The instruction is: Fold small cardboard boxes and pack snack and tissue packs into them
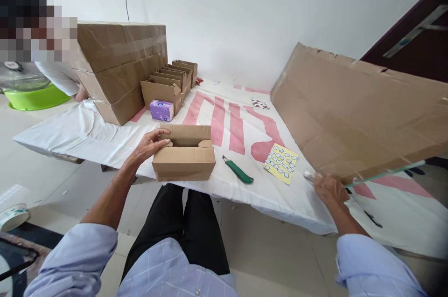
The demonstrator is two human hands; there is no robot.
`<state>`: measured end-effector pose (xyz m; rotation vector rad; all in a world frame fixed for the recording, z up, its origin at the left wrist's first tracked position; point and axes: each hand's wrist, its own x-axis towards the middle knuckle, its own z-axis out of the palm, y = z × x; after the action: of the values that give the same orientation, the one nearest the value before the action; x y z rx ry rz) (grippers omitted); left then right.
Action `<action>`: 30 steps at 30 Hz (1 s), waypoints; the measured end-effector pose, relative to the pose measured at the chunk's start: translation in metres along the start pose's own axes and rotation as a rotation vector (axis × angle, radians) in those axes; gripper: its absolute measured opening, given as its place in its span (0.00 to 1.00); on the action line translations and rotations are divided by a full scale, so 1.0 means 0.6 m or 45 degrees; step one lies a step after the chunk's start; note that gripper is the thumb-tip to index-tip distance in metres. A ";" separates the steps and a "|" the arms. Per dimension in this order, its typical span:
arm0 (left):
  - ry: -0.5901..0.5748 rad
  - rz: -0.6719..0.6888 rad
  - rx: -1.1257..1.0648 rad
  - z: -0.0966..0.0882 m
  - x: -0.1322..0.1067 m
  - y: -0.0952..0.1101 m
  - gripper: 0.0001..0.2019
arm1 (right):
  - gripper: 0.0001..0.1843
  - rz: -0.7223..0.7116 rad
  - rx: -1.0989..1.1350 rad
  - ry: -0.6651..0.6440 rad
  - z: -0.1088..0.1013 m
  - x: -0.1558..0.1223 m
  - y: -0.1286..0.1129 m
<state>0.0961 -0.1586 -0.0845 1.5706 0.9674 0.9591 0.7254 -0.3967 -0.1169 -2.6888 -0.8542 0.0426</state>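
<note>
In front of me stands a small open cardboard box (184, 164) with its back flap raised. My left hand (154, 143) grips its upper left edge, with fingers and thumb closed on the cardboard. At the right, my right hand (331, 189) is closed beside the lower edge of a large cardboard sheet (360, 115). A shiny clear piece (310, 175) pokes out past its fingers; what it is I cannot make out. Between the hands lie a green utility knife (238, 170) and a yellow card of drawn shapes (281, 162).
A purple tissue pack (161, 110) sits before a row of open small boxes (182, 75). Behind them rises a stack of taped cartons (122, 61). Another person's sleeve (58, 78) shows at the left, near a green basin (37, 98). A dark thin tool (373, 217) lies at the right.
</note>
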 end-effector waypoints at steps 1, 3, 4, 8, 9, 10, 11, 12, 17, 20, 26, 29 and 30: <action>-0.009 0.008 0.005 -0.001 0.001 -0.003 0.33 | 0.33 0.031 -0.005 0.049 -0.001 -0.004 -0.012; -0.024 0.030 0.052 -0.004 0.001 -0.007 0.32 | 0.30 -0.014 0.029 0.143 -0.003 -0.017 -0.056; -0.036 0.042 0.087 -0.006 0.001 -0.007 0.32 | 0.28 -0.118 0.074 0.161 -0.002 -0.027 -0.087; -0.140 0.115 0.292 -0.015 0.002 0.003 0.30 | 0.19 -0.757 0.339 0.147 0.007 -0.103 -0.257; -0.184 0.131 0.355 -0.017 0.004 0.007 0.28 | 0.18 -0.944 0.391 0.116 0.010 -0.131 -0.303; -0.233 0.142 0.415 -0.019 0.006 0.011 0.26 | 0.17 -1.126 0.431 0.084 0.013 -0.161 -0.347; -0.283 0.151 0.470 -0.022 0.009 0.014 0.24 | 0.17 -1.318 0.468 0.028 0.016 -0.191 -0.388; -0.331 0.162 0.516 -0.023 0.012 0.017 0.23 | 0.17 -1.500 0.498 -0.033 0.020 -0.220 -0.425; -0.461 0.249 0.643 -0.027 0.021 0.024 0.22 | 0.17 -1.931 0.290 -0.302 0.044 -0.311 -0.542; -0.465 0.237 0.593 -0.030 0.017 0.026 0.22 | 0.19 -1.935 0.206 -0.276 0.045 -0.324 -0.557; -0.444 0.237 0.440 -0.038 0.020 0.014 0.23 | 0.09 -2.133 0.323 0.106 0.013 -0.370 -0.507; -0.436 0.219 0.440 -0.040 0.020 0.013 0.24 | 0.09 -2.245 0.240 0.163 0.016 -0.405 -0.471; -0.446 0.205 0.443 -0.041 0.018 0.015 0.24 | 0.08 -2.251 0.229 0.146 0.020 -0.413 -0.462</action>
<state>0.0784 -0.1418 -0.0703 2.0532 0.7947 0.6105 0.3656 -0.3201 -0.0593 -0.9764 -2.5285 -0.3834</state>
